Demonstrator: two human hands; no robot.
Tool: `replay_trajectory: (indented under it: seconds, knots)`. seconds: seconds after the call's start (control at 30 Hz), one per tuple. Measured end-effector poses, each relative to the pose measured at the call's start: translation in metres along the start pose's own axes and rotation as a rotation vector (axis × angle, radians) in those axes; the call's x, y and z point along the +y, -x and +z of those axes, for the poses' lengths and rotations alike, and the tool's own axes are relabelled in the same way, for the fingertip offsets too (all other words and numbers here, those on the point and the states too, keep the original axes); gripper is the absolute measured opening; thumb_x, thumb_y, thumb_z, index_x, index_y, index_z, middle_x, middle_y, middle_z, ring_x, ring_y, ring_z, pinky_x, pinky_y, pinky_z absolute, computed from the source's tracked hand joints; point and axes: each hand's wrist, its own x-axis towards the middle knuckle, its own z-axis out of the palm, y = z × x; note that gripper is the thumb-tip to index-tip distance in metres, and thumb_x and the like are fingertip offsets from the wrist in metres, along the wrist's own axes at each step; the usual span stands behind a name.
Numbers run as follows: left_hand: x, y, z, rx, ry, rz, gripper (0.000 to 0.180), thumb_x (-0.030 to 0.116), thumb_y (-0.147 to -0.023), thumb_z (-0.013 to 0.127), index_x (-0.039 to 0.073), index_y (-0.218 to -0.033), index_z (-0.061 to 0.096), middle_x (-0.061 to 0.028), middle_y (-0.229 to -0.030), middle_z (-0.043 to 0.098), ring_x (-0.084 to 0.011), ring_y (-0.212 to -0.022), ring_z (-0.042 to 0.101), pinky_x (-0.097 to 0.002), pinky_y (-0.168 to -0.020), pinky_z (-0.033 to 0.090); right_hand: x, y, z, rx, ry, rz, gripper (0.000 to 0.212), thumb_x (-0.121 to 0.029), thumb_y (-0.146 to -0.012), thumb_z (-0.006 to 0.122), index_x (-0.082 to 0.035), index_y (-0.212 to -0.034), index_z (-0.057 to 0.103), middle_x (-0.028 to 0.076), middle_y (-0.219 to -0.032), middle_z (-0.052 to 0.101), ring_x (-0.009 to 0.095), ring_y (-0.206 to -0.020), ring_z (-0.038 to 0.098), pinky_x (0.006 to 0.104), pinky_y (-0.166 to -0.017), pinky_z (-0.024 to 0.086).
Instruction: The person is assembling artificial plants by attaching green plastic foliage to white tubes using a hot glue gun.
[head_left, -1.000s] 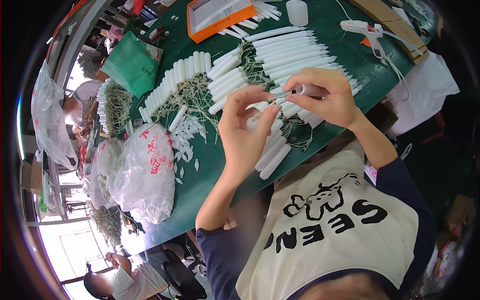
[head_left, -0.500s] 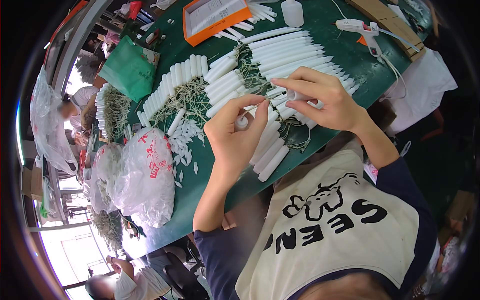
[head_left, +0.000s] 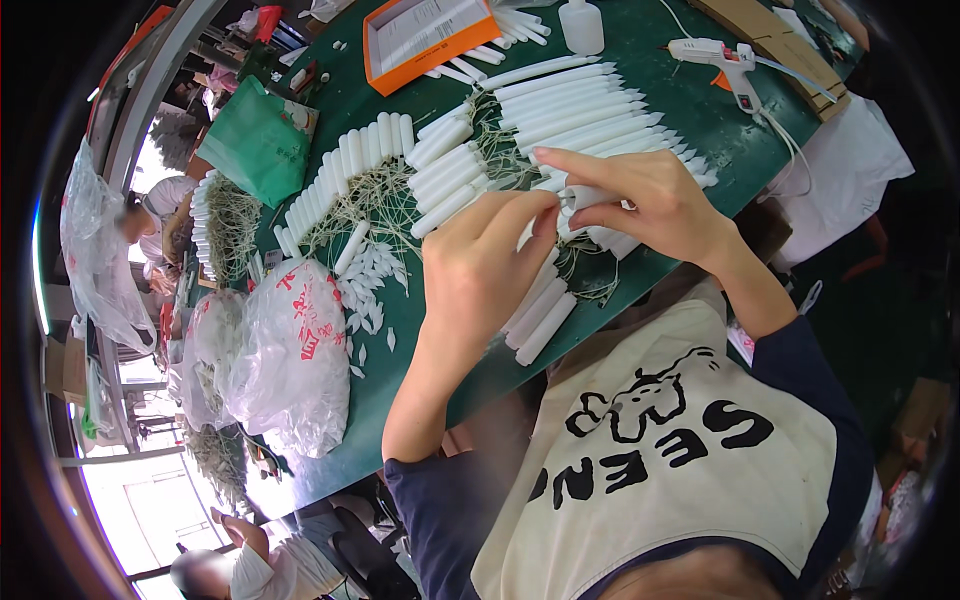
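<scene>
White candle tube is up over the middle of the table, between my left hand and my right hand. Reading from the left, I have a clear plastic bag with red print near the table's edge, a green bag farther back, then scattered white flame-shaped pieces. From those pieces a strip of green surface runs down to the near edge, which slants up toward the right. Next comes a tangle of thin wires beside upright-looking rows of white tubes, and then the long stack of pointed white candles, which crowds the space just behind my hands. Past its tips, more green surface reaches to the hot-glue gun.

My left hand is on the tube's left end, thumb and forefinger drawn narrow there; the back of the hand hides the rest, so I cannot tell what it grips. My right hand holds the tube between thumb and fingers, with its end facing left. The left forearm rises from the lower edge; the right one comes in angled from the right.
</scene>
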Motion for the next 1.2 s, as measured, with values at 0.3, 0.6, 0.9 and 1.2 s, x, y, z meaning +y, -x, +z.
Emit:
replay_trajectory:
  seconds: [0.3,0.6,0.9,1.2]
  knots:
    - [0.01,0.001,0.014,0.104,0.14,-0.204,0.016,0.006,-0.075,0.076,0.005,-0.087,0.066,-0.0045,-0.075,0.066,-0.0121,-0.052,0.055,-0.0235,-0.047,0.043,0.003,0.008,0.004,0.092,-0.113,0.038,0.04,-0.004,-0.074,0.077,0.001,-0.104,0.051,0.01,-0.092,0.069,0.021,-0.081,0.071,0.0265,-0.064,0.056]
    - [0.007,0.001,0.015,0.105,0.236,-0.145,0.014,0.003,-0.076,0.074,0.003,-0.088,0.067,-0.0061,-0.08,0.068,-0.0114,-0.054,0.057,-0.0219,-0.049,0.045,0.004,0.012,0.003,0.116,-0.186,0.104,0.034,-0.004,-0.074,0.078,0.001,-0.095,0.05,0.013,-0.092,0.068,0.019,-0.08,0.07,0.0256,-0.067,0.057]
    - [-0.003,0.005,0.01,-0.102,0.366,-0.122,0.021,0.0,-0.078,0.069,0.005,-0.098,0.07,-0.009,-0.094,0.066,-0.0132,-0.059,0.061,-0.0238,-0.053,0.05,0.007,0.016,-0.003,0.044,-0.163,0.151,0.036,-0.003,-0.072,0.08,0.0,-0.091,0.049,0.012,-0.087,0.067,0.016,-0.076,0.069,0.0254,-0.065,0.057]
    - [-0.009,-0.004,0.002,-0.343,0.411,-0.04,0.021,0.001,-0.08,0.065,0.002,-0.101,0.067,-0.0118,-0.106,0.062,-0.0179,-0.072,0.062,-0.0266,-0.06,0.051,0.006,0.019,-0.001,0.028,-0.249,0.157,0.036,-0.009,-0.072,0.081,-0.002,-0.085,0.049,0.009,-0.077,0.063,0.019,-0.066,0.063,0.0264,-0.058,0.051]
